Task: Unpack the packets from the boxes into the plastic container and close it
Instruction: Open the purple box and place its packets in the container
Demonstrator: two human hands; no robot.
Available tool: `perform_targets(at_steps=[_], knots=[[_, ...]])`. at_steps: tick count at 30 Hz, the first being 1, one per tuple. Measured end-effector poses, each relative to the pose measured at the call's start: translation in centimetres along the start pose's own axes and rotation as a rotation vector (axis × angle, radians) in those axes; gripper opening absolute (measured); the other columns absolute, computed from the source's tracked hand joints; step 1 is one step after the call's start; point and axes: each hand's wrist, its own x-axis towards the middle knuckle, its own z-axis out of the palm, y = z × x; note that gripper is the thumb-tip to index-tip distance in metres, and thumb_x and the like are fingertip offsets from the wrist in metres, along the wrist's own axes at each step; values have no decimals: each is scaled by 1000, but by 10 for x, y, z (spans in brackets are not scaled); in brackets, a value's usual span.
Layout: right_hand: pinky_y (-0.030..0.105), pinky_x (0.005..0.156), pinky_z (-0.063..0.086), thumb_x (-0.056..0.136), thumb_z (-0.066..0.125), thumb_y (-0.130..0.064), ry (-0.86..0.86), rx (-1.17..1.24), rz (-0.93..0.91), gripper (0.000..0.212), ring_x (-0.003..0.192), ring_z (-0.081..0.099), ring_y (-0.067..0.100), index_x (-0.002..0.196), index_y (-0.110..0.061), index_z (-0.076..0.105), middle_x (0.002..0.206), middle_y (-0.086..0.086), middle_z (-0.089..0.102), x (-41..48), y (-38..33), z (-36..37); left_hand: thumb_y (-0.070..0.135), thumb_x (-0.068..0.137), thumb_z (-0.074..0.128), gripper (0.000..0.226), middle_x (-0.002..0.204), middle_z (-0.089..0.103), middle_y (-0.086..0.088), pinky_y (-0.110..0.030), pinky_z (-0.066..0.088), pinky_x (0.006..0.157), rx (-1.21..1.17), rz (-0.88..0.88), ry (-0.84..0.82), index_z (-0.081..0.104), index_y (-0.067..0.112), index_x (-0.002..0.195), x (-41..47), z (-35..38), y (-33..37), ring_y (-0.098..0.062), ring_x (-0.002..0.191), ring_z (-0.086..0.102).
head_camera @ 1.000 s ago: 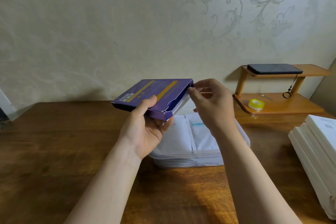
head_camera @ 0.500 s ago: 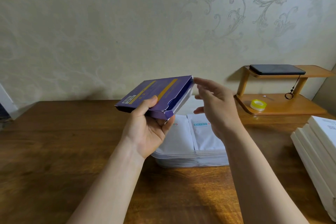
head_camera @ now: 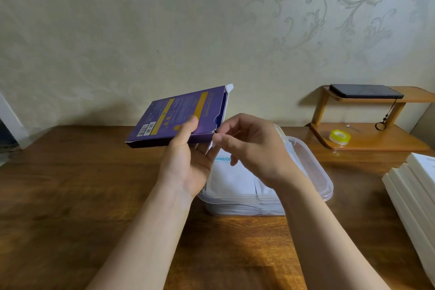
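Flat purple cardboard box [head_camera: 179, 117] aloft, gripped by left hand [head_camera: 188, 165]. Right hand [head_camera: 254, 150] pinches a white corner [head_camera: 213, 142] at its 4 o'clock mouth. I'd pull straight toward 3 o'clock, over the clear plastic container [head_camera: 327, 186] below.

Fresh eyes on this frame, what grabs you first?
The purple box, held up mid-frame by the left hand, with its open end toward the right hand, which pinches a white edge there. Directly below, a clear plastic container on the table holds white packets. A stack of white boxes lies at the table's right edge.
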Motion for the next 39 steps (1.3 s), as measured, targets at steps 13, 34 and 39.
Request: perform_targets(at_steps=[13,34,39], knots=[[30,48,47,93,62,-4,215,187,265,10,66,59,21,86,-5,69,74,6,64,7,-3,-11,21,93,64,21,101,74,-9,-35,57,77,107,17,-75,67,22,114,-4,4,-14,-22,86,70],[23,44,34,94,54,0,108,184,446,20,44,28,11,95,2,74,50,-7,38,9,-2,-23,25,76,72,51,111,73,-12,-41,57,79,269,22,-142,65,21,127,-6,4,-19,-23,86,71],[21,40,24,89,58,4,184,293,433,15,42,21,11,79,3,70,56,2,36,11,-1,-17,24,82,69,26,104,74,-11,-42,55,80,192,-38,-114,73,22,108,-8,10,-19,-25,88,68]])
